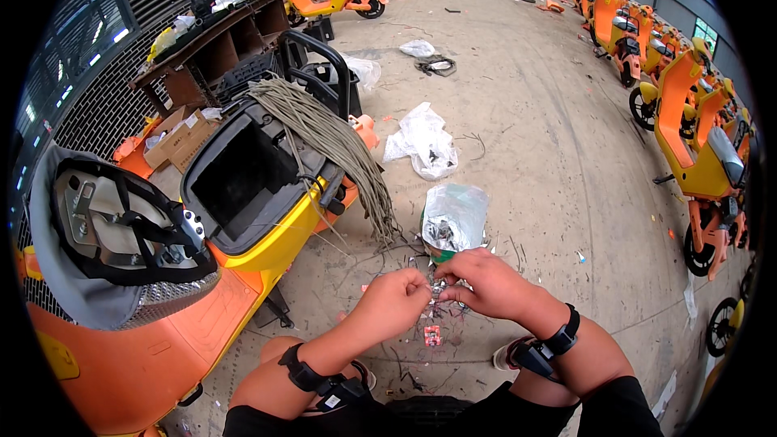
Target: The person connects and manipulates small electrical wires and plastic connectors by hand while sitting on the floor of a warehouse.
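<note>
The liner [468, 204] looked like thin, glossy, crinkled plastic; the bag [419, 139] was similarly creased. The floor [558, 194] was matt, rough-looking concrete. The scooter [257, 260] had smooth, glossy plastic, its bin [243, 182] dull plastic. The hinge [193, 226] was shiny metal, the box [184, 144] matt cardboard.

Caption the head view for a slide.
Left hand and right hand close together over littered floor beside open-seat scooter.

Rows of orange scooters [678, 105] show a warehouse
</note>
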Available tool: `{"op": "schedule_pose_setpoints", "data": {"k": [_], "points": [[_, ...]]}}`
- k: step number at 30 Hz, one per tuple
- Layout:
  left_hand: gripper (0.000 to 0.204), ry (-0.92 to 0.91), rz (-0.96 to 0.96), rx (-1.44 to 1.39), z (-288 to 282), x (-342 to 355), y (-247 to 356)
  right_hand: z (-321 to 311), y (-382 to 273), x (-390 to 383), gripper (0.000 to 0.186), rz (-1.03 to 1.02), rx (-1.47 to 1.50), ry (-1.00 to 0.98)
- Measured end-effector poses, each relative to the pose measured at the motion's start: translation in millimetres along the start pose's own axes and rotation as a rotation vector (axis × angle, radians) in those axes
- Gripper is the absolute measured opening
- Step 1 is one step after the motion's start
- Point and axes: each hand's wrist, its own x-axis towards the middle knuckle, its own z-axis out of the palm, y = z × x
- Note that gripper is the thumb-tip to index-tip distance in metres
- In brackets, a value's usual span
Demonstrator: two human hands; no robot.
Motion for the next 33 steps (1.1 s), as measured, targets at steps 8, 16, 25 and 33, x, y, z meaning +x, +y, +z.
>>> {"op": "schedule_pose_setpoints", "data": {"k": [8, 16, 25, 33], "points": [[0.013, -0.091, -0.236, -0.467, -1.2, 3.2, 5.6, -2.1, 3.0, 1.1, 0.016, -0.189, -0.108, 0.145], [0.011, -0.173, -0.311, -0.508, -3.4, 0.8, 12.2, -2.0, 5.1, 0.1, 0.015, -0.172, -0.091, 0.216], [0.014, -0.165, -0.253, -0.445, -1.7, -1.2, 11.1, -2.6, 2.2, 1.7, 0.013, -0.172, -0.064, 0.225], [0.008, 0.074, 0.339, 0.458, 4.0, -15.6, 15.8, -0.9, 3.2, 0.3, 0.007, -0.122, -0.028, 0.08]]}}
